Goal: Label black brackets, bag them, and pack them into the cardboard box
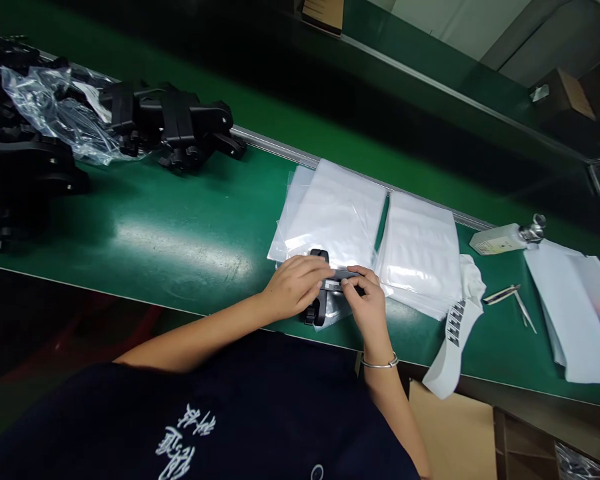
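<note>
A black plastic bracket [321,312] with a clamp-like end lies near the table's front edge, on top of a clear plastic bag [337,313]. My left hand [295,285] is closed over its left side, fingers together and pointing right. With thumb and fingers, my right hand [366,293] grips the bracket's right end. Between the two hands a small white label [333,285] shows on the black surface. My fingers hide much of the bracket. Just behind it lies a stack of clear plastic bags [337,213].
A second bag stack [420,250] lies to the right, beside a label strip [453,347], tweezers [503,294] and a white bottle [500,240]. Paper sheets [575,320] lie far right. More black brackets [175,123] and crumpled plastic [60,113] occupy the left of the green table [180,227].
</note>
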Demonstrator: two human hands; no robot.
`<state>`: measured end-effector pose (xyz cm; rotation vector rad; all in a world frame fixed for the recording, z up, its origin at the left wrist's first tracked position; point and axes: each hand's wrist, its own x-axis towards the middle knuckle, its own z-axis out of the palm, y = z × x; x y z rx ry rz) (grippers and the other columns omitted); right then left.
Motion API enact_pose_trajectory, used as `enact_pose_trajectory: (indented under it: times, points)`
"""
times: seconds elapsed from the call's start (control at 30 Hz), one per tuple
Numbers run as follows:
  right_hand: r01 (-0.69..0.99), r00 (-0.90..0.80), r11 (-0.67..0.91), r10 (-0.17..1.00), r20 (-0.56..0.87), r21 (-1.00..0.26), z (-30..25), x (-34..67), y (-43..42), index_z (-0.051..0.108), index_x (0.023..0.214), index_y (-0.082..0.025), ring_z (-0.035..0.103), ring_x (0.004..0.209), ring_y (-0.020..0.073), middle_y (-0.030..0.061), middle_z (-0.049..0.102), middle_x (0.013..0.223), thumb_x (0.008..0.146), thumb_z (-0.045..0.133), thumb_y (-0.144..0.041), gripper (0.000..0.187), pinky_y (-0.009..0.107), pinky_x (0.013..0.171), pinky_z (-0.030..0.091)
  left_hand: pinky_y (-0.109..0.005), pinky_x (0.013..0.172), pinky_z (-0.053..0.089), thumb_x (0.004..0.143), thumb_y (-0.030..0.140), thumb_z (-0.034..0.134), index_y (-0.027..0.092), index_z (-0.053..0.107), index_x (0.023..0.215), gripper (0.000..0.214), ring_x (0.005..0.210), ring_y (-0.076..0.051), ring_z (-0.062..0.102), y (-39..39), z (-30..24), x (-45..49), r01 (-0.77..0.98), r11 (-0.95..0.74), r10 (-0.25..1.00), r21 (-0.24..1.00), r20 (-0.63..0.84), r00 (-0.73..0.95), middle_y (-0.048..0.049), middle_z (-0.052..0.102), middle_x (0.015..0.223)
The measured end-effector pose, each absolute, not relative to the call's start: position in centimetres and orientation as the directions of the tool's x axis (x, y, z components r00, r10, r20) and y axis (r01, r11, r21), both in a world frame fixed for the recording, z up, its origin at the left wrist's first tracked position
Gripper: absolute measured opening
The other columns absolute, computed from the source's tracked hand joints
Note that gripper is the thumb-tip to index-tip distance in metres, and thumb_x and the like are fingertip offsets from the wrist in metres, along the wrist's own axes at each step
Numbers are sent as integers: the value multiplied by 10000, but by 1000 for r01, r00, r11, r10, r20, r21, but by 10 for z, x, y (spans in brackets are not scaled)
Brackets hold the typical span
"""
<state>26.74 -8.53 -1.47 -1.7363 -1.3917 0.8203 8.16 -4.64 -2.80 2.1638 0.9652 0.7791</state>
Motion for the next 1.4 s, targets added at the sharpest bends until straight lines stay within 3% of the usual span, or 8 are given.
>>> enact_pose_trajectory:
  times: [0.17,0.4,0.67,0.8,0.97,1.1,1.23,1.4]
  points:
    - [459,230,-112,973,-4,-881,-12,285,-88,695,679,-222,589,1107,268,81,677,1089,821,630,-364,211,470,1006,419,-428,896,409,884,240,493,252,710,1106,311,1121,-282,600,-43,-26,72,437,-662,668,609,214,713,-70,711,1157]
    - [491,-19,-23,999,-37,-871,-17,329,-96,624,1272,-311,442,1355,268,36,577,1380,824,688,-385,459,495,1140,340,-354,801,338,897,274,523,273,735,1050,261,958,-205,605,-11,-3,75,331,-860,435,389,218,874,-29,711,1094]
    - [655,-67,56,998,16,-753,-27,329,-95,580,1322,-291,464,1326,288,64,613,1327,879,626,-384,455,527,1110,378,-339,764,354,920,304,519,181,678,1131,291,887,-201,590,-16,2,98,179,-977,200,113,215,956,-65,696,963]
    - [732,-224,236,969,101,-639,-24,330,-90,399,1456,-286,487,1288,303,106,545,1384,896,607,-391,607,551,1065,408,-355,847,406,953,362,443,227,539,1321,403,994,-224,589,-25,-8,75,401,-864,490,304,325,809,-79,666,1113]
    - [712,-355,451,893,278,-539,-17,322,-95,393,1440,-277,557,1184,279,118,603,1246,948,530,-329,514,551,1061,407,-359,845,495,929,226,396,166,455,1352,431,986,-207,588,-27,-27,53,592,-417,906,689,368,209,-105,600,1125]
    - [712,-89,275,948,306,-646,3,330,-116,461,1365,-261,614,1086,271,113,637,1180,923,574,-356,466,482,944,502,-400,924,496,899,192,424,169,518,1242,356,1066,-228,583,-38,-33,66,620,-427,904,658,298,306,-103,603,1139]
    - [491,281,-59,955,94,-869,27,343,-139,521,1245,-265,662,792,200,52,679,955,910,572,-400,364,330,661,542,-434,921,507,908,261,468,162,558,1185,308,1129,-288,583,-68,-34,111,597,-594,757,540,123,642,-135,624,1174]
    - [387,410,-166,912,8,-907,49,348,-152,541,1151,-262,634,680,163,10,671,854,862,614,-407,332,280,605,504,-546,1040,402,727,589,708,45,406,1379,902,1332,-439,414,-106,-50,139,499,-819,510,283,-39,859,-273,474,1412]
